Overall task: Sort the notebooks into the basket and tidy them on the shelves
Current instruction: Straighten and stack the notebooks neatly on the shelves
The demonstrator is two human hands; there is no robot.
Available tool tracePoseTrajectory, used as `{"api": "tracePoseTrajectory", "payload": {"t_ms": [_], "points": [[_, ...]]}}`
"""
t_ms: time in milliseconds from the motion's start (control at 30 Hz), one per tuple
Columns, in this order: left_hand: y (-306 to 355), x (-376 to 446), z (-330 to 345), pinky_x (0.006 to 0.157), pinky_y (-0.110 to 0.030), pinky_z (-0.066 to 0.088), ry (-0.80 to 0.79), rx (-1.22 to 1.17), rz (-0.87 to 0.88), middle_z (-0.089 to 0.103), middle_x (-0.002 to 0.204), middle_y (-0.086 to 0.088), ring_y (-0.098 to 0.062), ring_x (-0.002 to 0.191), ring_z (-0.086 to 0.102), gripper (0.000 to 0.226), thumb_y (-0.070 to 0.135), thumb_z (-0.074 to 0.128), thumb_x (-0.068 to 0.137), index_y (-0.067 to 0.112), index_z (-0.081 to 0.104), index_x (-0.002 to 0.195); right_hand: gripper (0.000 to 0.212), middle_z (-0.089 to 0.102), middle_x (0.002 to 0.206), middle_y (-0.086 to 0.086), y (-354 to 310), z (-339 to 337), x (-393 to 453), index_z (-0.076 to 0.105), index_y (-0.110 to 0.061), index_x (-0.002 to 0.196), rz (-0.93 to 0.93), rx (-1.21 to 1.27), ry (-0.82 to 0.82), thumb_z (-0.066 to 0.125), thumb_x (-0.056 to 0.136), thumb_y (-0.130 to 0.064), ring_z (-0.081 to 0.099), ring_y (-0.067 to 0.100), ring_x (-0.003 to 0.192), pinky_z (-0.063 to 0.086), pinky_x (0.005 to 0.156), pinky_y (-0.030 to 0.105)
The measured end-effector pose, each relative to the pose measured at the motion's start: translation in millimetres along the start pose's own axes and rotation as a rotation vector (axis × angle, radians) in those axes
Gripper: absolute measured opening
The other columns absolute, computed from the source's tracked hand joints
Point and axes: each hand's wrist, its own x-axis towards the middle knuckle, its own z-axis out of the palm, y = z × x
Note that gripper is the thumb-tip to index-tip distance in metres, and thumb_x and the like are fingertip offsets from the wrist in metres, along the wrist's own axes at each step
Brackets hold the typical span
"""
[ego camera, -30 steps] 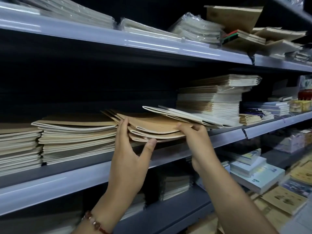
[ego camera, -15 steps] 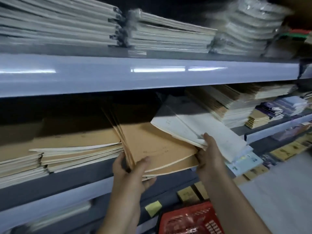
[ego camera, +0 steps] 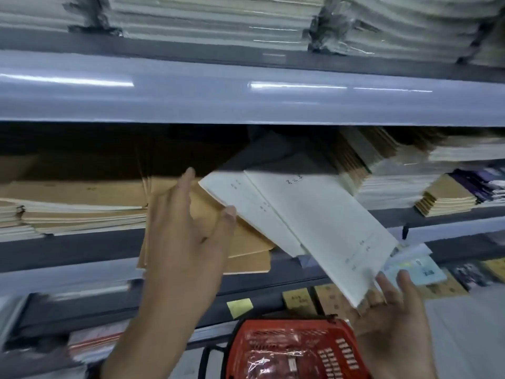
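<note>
A stack of brown notebooks (ego camera: 246, 242) juts over the front edge of the middle shelf (ego camera: 68, 250). My left hand (ego camera: 188, 242) lies flat on them with fingers straight, and its thumb touches the corner of the white notebooks (ego camera: 308, 222). These white notebooks tilt out of the shelf, down to the right. My right hand (ego camera: 390, 313) is palm-up under their lower corner, with its fingers straight past their edge. Directly below stands the red basket (ego camera: 341, 351), with something plastic-wrapped inside.
More brown notebook stacks (ego camera: 76, 209) lie to the left on the same shelf, and taller stacks (ego camera: 396, 187) to the right. Wrapped bundles (ego camera: 218, 20) fill the upper shelf (ego camera: 246, 91). Lower shelves hold books and a yellow tag (ego camera: 240, 307).
The white notebooks have slid further out and down to the right, over the basket. My right hand dropped to under their lower corner. My left hand moved from under the brown stack to on top.
</note>
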Motion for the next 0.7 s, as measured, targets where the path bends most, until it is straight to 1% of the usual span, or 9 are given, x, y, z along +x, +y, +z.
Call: {"api": "tracePoseTrajectory", "payload": {"t_ms": [67, 133, 200, 267, 333, 467, 533, 633, 700], "points": [[5.2, 21.8, 24.2, 0.105, -0.033, 0.039, -0.063, 0.167, -0.014, 0.042, 0.147, 0.01, -0.016, 0.133, 0.044, 0.065, 0.047, 0.061, 0.093, 0.031, 0.034, 0.15, 0.04, 0.065, 0.092, 0.004, -15.5, -1.8, 3.4, 0.066, -0.021, 0.103, 0.006, -0.052, -0.032, 0.066, 0.078, -0.053, 0.059, 0.022, 0.086, 0.045, 0.083, 0.037], [4.4, 41.9, 38.9, 0.081, -0.029, 0.046, -0.036, 0.22, -0.017, 0.051, 0.134, 0.0, -0.019, 0.11, 0.054, 0.048, 0.04, 0.059, 0.095, 0.017, 0.048, 0.136, 0.021, 0.062, 0.088, 0.004, -22.1, 0.8, 7.6, 0.064, -0.017, 0.105, 0.01, -0.108, -0.041, 0.06, 0.092, -0.033, 0.057, 0.02, 0.082, 0.046, 0.08, 0.035], [2.3, 49.4, 43.5, 0.063, -0.018, 0.036, -0.004, 0.266, -0.03, 0.052, 0.131, -0.004, -0.011, 0.093, 0.049, 0.042, 0.035, 0.057, 0.097, 0.013, 0.051, 0.133, 0.01, 0.062, 0.085, 0.004, -23.9, 3.4, 8.6, 0.062, -0.013, 0.103, 0.025, -0.14, -0.048, 0.058, 0.096, -0.018, 0.059, 0.016, 0.078, 0.051, 0.075, 0.03], [0.1, 49.2, 44.2, 0.059, -0.014, 0.034, -0.008, 0.264, -0.057, 0.055, 0.133, -0.004, -0.007, 0.09, 0.048, 0.045, 0.027, 0.057, 0.099, 0.012, 0.05, 0.141, 0.002, 0.061, 0.07, -0.002, -22.9, 3.8, 8.8, 0.061, -0.013, 0.096, 0.063, -0.162, -0.097, 0.06, 0.094, -0.012, 0.059, 0.01, 0.063, 0.054, 0.061, 0.021], [1.5, 41.5, 43.7, 0.05, -0.011, 0.034, -0.045, 0.209, -0.072, 0.068, 0.117, 0.004, -0.004, 0.077, 0.057, 0.035, 0.023, 0.055, 0.099, 0.021, 0.06, 0.134, 0.008, 0.066, 0.066, -0.004, -20.4, 4.7, 8.3, 0.059, -0.014, 0.088, 0.067, -0.217, -0.136, 0.063, 0.091, -0.008, 0.063, 0.009, 0.062, 0.056, 0.061, 0.021], [9.8, 11.4, 45.7, 0.045, -0.01, 0.041, -0.132, 0.029, -0.064, 0.072, 0.08, 0.02, 0.002, 0.07, 0.064, 0.026, 0.014, 0.057, 0.096, 0.033, 0.074, 0.1, 0.014, 0.076, 0.087, -0.001, -11.9, 8.1, 12.9, 0.062, -0.014, 0.094, 0.002, -0.385, -0.099, 0.07, 0.086, -0.006, 0.072, 0.017, 0.089, 0.052, 0.085, 0.033], [12.4, -2.5, 48.2, 0.048, -0.007, 0.042, -0.127, -0.018, -0.092, 0.071, 0.082, 0.018, 0.009, 0.071, 0.063, 0.02, 0.015, 0.062, 0.094, 0.033, 0.071, 0.09, 0.018, 0.076, 0.102, 0.003, -9.2, 10.4, 19.4, 0.064, -0.013, 0.1, 0.008, -0.337, -0.086, 0.068, 0.086, -0.002, 0.071, 0.024, 0.102, 0.053, 0.089, 0.038], [9.3, -13.1, 51.8, 0.056, -0.005, 0.042, -0.087, 0.028, -0.091, 0.059, 0.095, 0.013, 0.01, 0.075, 0.061, 0.008, 0.025, 0.067, 0.091, 0.032, 0.067, 0.094, 0.037, 0.074, 0.112, 0.005, -9.1, 22.4, 24.0, 0.066, -0.017, 0.117, 0.026, -0.247, -0.075, 0.061, 0.088, 0.006, 0.069, 0.029, 0.106, 0.054, 0.089, 0.045], [8.1, -13.4, 53.0, 0.056, -0.007, 0.043, -0.093, -0.024, -0.11, 0.061, 0.086, 0.011, 0.011, 0.074, 0.059, 0.011, 0.024, 0.065, 0.093, 0.035, 0.065, 0.093, 0.047, 0.073, 0.114, 0.003, -9.2, 30.1, 26.1, 0.064, -0.023, 0.123, 0.0, -0.246, -0.094, 0.056, 0.09, 0.009, 0.068, 0.028, 0.106, 0.056, 0.083, 0.042]]}}
